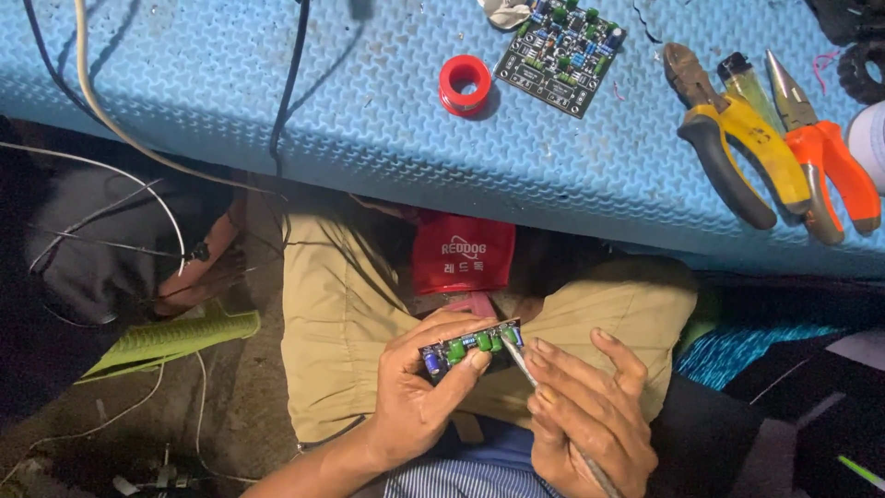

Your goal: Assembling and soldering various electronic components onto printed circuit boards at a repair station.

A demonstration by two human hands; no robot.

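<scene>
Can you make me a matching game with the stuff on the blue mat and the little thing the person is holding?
Things:
1. tape roll
2. big pliers
3. pointy pliers
4. small circuit board

Matches:
A. orange handles
B. held in the left hand
C. red, shaped like a ring
D. yellow and grey handles

Pairs: 1-C, 2-D, 3-A, 4-B

You have a small board [470,343] pinched in your left hand [419,392], tilted edge-up over your lap, below the tabletop's near edge. It carries green and blue parts. A thin metal tool [519,361] in your right hand [590,415] touches its right end.
</scene>
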